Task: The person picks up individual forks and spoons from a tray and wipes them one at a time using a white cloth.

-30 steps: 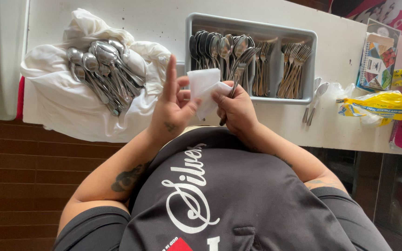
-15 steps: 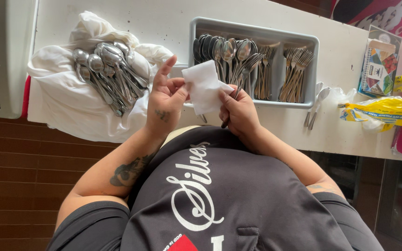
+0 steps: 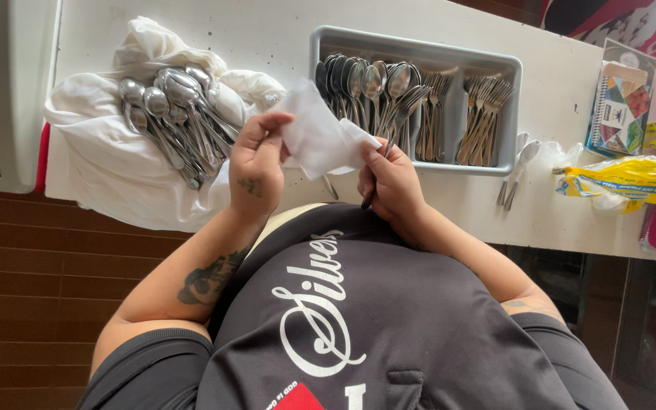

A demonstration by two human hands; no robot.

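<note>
Spoons (image 3: 172, 121) heaped on the white cloth (image 3: 100, 167) at the desk's (image 3: 267, 30) left edge look unwiped to me, the tray (image 3: 419, 45) partly filled, while my left hand (image 3: 256, 163) pinches the napkin (image 3: 316, 137) and my right hand (image 3: 392, 182) grips a spoon (image 3: 400, 114) near the front edge.

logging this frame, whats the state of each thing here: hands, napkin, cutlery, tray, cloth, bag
left hand: pinching the white napkin's edge
right hand: closed on a piece of cutlery and the napkin
white napkin: unfolded, held off the counter
grey tray: filled with spoons and forks
white cloth: crumpled, heaped with spoons
yellow bag: lying on its side
</note>
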